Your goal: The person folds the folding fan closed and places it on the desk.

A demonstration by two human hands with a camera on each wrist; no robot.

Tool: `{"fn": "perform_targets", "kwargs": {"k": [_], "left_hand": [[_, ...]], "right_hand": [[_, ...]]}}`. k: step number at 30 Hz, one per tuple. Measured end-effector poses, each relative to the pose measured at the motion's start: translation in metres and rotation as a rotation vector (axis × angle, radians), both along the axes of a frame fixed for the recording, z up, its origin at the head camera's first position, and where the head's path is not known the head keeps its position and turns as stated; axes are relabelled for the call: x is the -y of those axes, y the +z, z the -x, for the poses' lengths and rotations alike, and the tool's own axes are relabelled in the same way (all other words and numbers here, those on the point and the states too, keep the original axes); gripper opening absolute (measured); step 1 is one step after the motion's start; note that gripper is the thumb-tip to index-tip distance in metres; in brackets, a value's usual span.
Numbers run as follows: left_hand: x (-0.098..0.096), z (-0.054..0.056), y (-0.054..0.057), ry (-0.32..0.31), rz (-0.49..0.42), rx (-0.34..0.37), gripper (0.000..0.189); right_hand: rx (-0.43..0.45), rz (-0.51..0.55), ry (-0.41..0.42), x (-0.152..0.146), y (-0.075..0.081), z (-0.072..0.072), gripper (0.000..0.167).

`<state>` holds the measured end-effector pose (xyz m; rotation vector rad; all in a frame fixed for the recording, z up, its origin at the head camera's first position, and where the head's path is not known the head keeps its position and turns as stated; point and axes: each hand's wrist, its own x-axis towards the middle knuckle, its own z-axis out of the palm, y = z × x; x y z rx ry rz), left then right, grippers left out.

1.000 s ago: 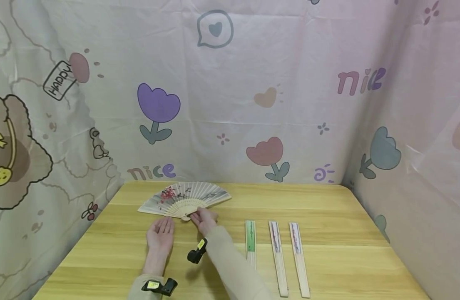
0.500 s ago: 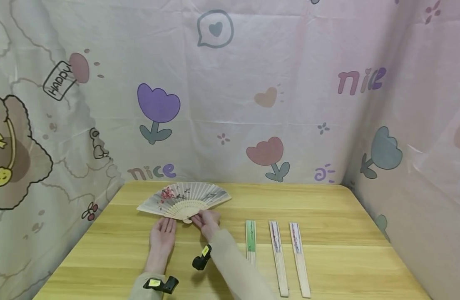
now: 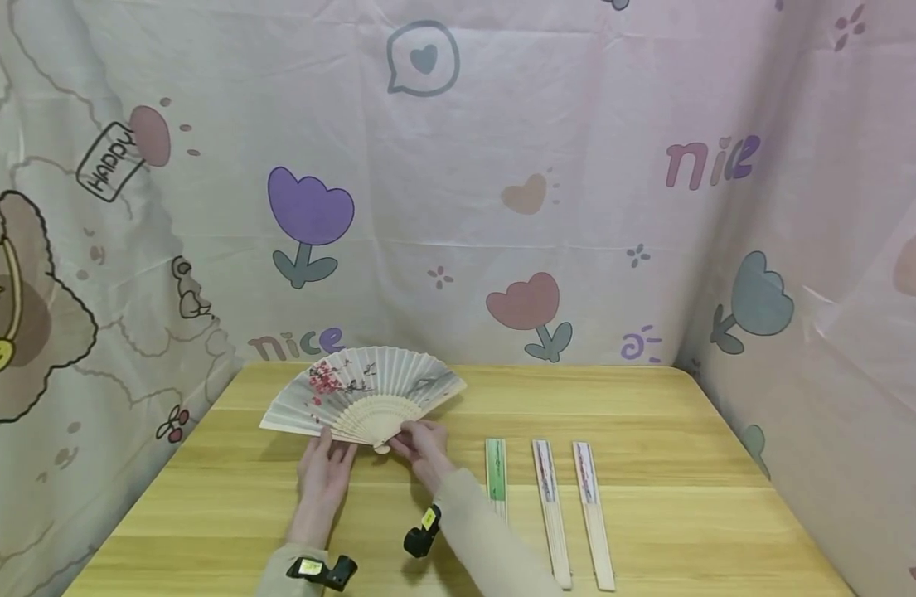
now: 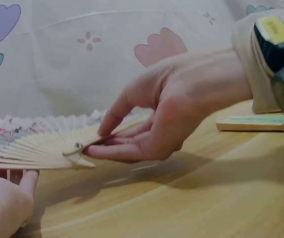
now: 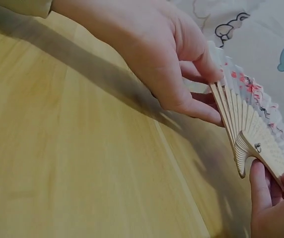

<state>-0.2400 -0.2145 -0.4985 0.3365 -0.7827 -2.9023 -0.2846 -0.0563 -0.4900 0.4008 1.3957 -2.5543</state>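
Note:
A spread folding fan, pale with pink blossoms and bare wooden ribs, is held between both hands above the table. My left hand pinches its left outer rib, thumb on top and fingers beneath. On the opposite side, my right hand pinches the right outer rib close to the pivot. In the left wrist view the fan's ribs show raised over the wood with a shadow below. The right wrist view has the left hand gripping one edge and the right hand at the other.
On the wooden table, right of the hands, lie a folded green fan and two folded fans with whitish ends, a nearer one and a rightmost one. The right forearm overlaps the green one. Printed cloth surrounds the table.
The fan has come up off the table and a little nearer, tilting to show more of its face. My left thumb has closed over its left edge; the right hand has shifted nearer and right.

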Motion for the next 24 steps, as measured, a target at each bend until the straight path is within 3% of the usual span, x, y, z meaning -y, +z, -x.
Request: {"fn": "perform_targets", "kwargs": {"k": [5, 11, 15, 19, 24], "left_hand": [[-0.008, -0.001, 0.001, 0.022, 0.064, -0.048, 0.032], [-0.019, -0.006, 0.009, 0.028, 0.149, -0.144, 0.029], [-0.025, -0.009, 0.017, 0.006, 0.218, -0.223, 0.031], [-0.031, -0.011, 0.022, -0.040, 0.223, -0.314, 0.032], [-0.039, -0.015, 0.024, -0.117, 0.249, -0.411, 0.032]], "right_hand": [[-0.036, 0.018, 0.001, -0.009, 0.004, -0.007, 0.019], [-0.145, 0.048, -0.002, -0.025, 0.010, -0.020, 0.024], [-0.190, 0.050, -0.023, -0.041, 0.013, -0.031, 0.034], [-0.240, 0.078, 0.014, -0.057, 0.018, -0.042, 0.039], [-0.281, 0.113, 0.062, -0.076, 0.023, -0.058, 0.032]]}}
